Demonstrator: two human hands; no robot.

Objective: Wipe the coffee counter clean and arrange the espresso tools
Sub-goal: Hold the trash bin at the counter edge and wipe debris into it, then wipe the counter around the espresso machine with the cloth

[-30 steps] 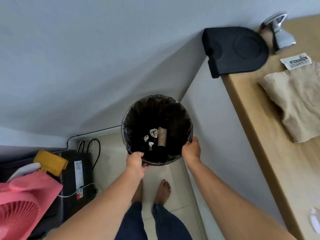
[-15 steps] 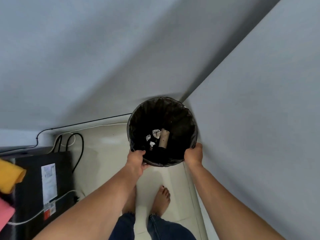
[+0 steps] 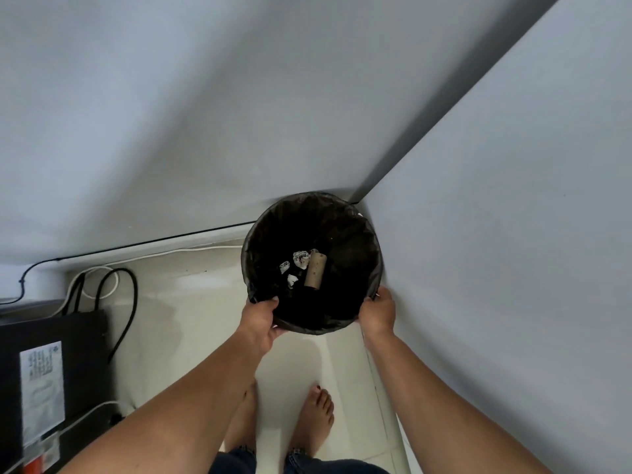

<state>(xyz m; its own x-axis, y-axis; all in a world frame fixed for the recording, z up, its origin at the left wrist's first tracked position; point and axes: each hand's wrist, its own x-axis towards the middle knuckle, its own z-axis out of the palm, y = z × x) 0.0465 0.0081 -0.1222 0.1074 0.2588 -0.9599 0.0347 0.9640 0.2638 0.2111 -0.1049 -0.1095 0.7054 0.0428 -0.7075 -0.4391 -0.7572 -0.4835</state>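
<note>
Scene: I look straight down into a round waste bin [image 3: 372, 244] lined with a black bag. It sits close to the corner where a grey wall [image 3: 171, 131] meets a pale panel [image 3: 513, 234] on my right.
Left hand: my left hand [image 3: 260, 318] clamps the near-left rim, thumb hooked over the liner, fingers under the outer wall.
Right hand: my right hand [image 3: 378, 311] clasps the near-right rim from outside, fingers curled round it, right beside the pale panel.
Inside the bin: a cardboard tube [image 3: 315, 275] lies at the bottom, with a few crumpled paper scraps [image 3: 301, 260] just to its left.
Bin's footing: I cannot tell whether the base touches the floor tiles [image 3: 191, 302] or hangs just above them.
Around me: my bare feet [image 3: 316, 415] stand just behind the bin. A black box [image 3: 82, 354] with a white label sits well to the left, and cables [image 3: 128, 302] loop behind it along the wall.
Coffee counter and espresso tools: none in view from here.
Step in hand: I judge this to be setting the bin into its corner, a side job of the tidy-up, with the wiping and arranging yet to be confirmed.
Doing it well: hold both hands level so the rim stays flat and the rubbish stays inside. Lower it gently rather than drop it. Leave room so my right knuckles are not pinched against the panel. Smooth the liner where my left thumb bunches it before letting go.
Risk: a tilted release could tip the light bin or pull the bag off the rim.
</note>
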